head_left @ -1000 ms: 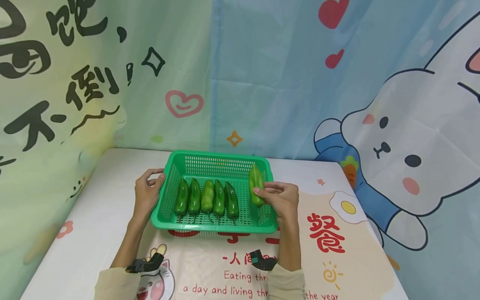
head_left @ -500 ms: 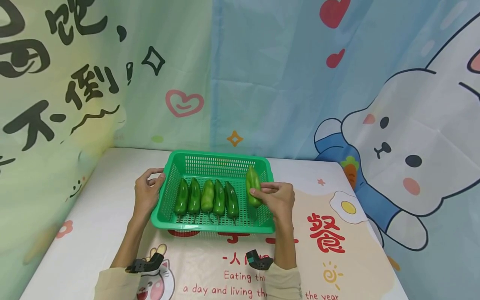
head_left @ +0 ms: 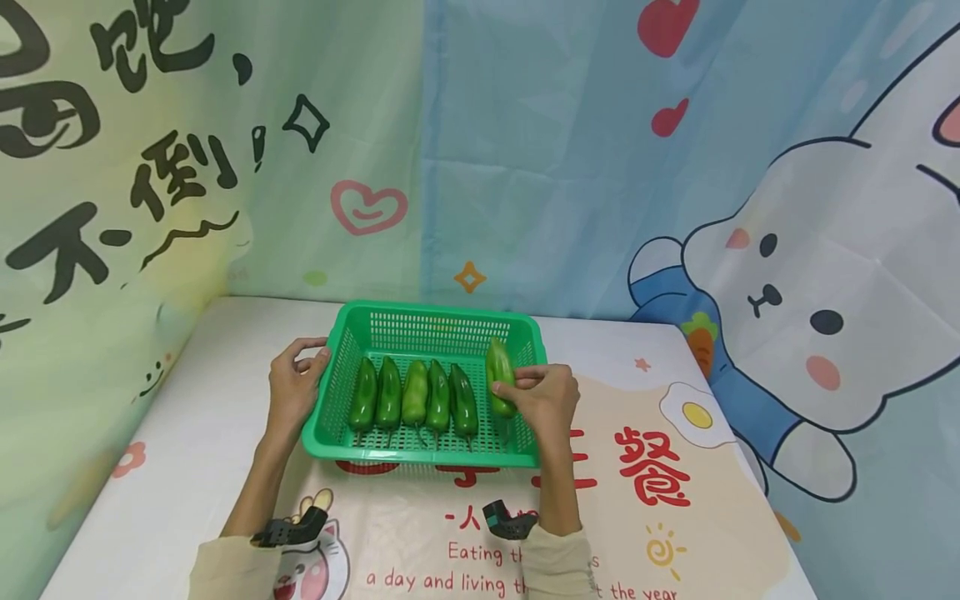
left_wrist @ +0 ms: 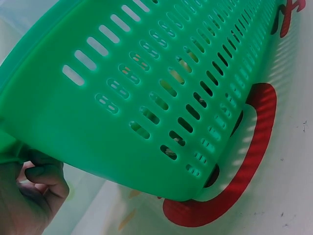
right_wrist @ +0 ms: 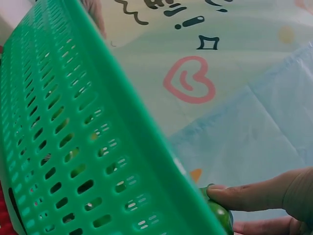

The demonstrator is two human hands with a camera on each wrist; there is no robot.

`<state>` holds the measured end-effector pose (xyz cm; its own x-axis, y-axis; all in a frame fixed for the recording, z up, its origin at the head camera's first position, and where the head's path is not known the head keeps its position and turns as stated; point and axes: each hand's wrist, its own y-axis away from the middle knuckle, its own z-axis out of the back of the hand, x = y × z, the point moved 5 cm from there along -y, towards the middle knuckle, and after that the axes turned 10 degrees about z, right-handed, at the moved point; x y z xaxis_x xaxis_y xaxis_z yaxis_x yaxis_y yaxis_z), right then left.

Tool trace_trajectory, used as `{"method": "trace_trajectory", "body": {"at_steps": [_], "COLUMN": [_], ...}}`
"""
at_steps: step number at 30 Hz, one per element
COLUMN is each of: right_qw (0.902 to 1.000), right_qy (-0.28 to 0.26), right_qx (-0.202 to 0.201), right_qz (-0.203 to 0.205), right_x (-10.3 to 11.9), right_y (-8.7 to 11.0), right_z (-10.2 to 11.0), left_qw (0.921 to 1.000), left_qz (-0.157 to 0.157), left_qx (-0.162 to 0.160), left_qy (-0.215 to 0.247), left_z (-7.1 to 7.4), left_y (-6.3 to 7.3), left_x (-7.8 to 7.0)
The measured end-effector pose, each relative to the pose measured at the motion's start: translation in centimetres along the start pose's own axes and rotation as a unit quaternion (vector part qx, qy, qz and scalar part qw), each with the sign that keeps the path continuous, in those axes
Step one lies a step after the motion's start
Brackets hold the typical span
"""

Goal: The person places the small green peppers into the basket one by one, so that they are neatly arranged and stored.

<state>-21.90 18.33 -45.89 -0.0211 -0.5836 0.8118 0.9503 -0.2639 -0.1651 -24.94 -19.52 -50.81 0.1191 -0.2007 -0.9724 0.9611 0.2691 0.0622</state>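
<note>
A green plastic basket [head_left: 442,457] with slotted walls sits on the table. Inside it, several green chili peppers [head_left: 415,396] lie side by side, left and centre. My left hand [head_left: 294,387] holds the basket's left rim; its curled fingers show beside the basket wall [left_wrist: 58,117] in the left wrist view. Between thumb and fingers, my right hand [head_left: 553,402] pinches another green pepper [head_left: 498,365], upright over the right part of the basket. In the right wrist view the basket's rim hides most of that pepper [right_wrist: 222,215].
The table [head_left: 202,400] has a printed cover with red characters and a fried egg. A cartoon curtain [head_left: 517,183] hangs right behind the table. Each wrist wears a black camera strap [head_left: 510,520].
My right hand has moved left and slightly down with the pepper, towards the row of peppers. The left hand and the basket have stayed in place.
</note>
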Motion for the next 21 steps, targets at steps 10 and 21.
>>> {"method": "trace_trajectory", "body": {"at_steps": [10,21], "right_qw": [0.999,0.9968], "right_qy": [0.037,0.075], "right_qx": [0.005,0.018], "right_qz": [0.023,0.024], "right_x": [0.2,0.1], "right_y": [-0.2,-0.4], "right_z": [-1.1,-2.7], "left_qw": [1.0,1.0], "left_qz": [-0.006,-0.002], "left_qx": [-0.001,-0.002], "left_qy": [-0.001,0.001], "left_z": [0.0,0.0], "left_y": [-0.1,0.1], "left_x": [0.0,0.0]}}
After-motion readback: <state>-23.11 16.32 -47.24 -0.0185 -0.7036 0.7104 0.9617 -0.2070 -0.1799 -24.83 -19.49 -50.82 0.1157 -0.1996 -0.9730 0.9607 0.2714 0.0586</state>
